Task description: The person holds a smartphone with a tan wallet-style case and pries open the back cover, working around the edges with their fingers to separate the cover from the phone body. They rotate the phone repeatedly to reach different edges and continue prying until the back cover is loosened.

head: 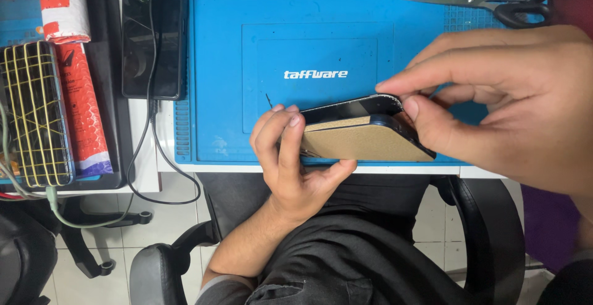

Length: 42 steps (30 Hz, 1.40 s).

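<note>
White tabletop (164,156) runs across the upper half of the view, and below its front edge lie pale floor tiles and a black chair (494,231) on which the person sits in dark clothes. Most of the tabletop is covered by a blue mat (228,95), whose front edge lies just short of the tabletop's front edge. Along the left edge of the tabletop lies a red-and-white packet (77,88), with a phone (36,113) criss-crossed by yellow lines beside it at the far left. A second, dark phone (153,33) lies just left of the mat, a black cable (148,150) trailing from it over the front edge. Black scissors (500,1) lie at the mat's far right corner, and small tools sit in the tray along its far edge.

Over the mat's front edge both hands hold a black phone (364,133), tilted, its tan back facing the camera. Left hand (290,156) grips its left end, fingers curled over the top, thumb under. Right hand (494,101) pinches the far right corner of the phone between thumb and forefinger.
</note>
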Tool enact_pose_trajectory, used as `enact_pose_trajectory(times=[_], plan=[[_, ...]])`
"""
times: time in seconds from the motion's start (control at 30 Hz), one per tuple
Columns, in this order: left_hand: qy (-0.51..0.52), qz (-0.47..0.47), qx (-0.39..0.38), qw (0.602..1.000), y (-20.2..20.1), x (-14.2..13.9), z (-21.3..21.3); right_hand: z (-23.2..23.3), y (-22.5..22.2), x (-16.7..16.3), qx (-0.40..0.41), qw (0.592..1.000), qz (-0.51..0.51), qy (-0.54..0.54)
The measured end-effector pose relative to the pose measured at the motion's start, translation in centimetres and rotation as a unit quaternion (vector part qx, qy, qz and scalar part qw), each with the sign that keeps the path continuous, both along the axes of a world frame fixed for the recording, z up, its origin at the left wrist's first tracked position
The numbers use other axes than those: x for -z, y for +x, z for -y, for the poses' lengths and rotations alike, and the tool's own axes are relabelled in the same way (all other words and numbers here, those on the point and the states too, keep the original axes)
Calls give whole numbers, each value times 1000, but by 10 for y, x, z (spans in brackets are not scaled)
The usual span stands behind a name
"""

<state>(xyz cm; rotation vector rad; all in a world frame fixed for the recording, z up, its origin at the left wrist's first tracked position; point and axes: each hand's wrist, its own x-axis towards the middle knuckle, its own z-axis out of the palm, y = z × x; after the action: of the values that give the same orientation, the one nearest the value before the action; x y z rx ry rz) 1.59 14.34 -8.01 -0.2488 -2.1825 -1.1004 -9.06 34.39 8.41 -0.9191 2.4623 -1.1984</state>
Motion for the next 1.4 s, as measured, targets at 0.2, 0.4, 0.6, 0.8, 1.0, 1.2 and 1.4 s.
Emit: enact_pose_trajectory(times=[0.2,0.4,0.6,0.8,1.0,1.2,1.4], plan=[[-1,-2,-4,1000,0,1,-1,2,0,-5,-30,1000,-8,-6],[7,3,3,1000,1,1,0,2,0,0,-12,998,-56,12],[24,1,8,1000,0,1,1,-13,-2,5,0,1000,-19,5],[49,-10,36,998,-1,2,4,-27,-25,24,-11,998,-51,39],[52,-8,55,997,-1,1,4,-24,-26,22,-46,994,-97,-24],[51,4,56,997,-1,-2,3,-16,-22,14,-84,992,-63,-69],[43,1,50,998,-2,-3,3,-13,-11,10,4,998,53,-16]])
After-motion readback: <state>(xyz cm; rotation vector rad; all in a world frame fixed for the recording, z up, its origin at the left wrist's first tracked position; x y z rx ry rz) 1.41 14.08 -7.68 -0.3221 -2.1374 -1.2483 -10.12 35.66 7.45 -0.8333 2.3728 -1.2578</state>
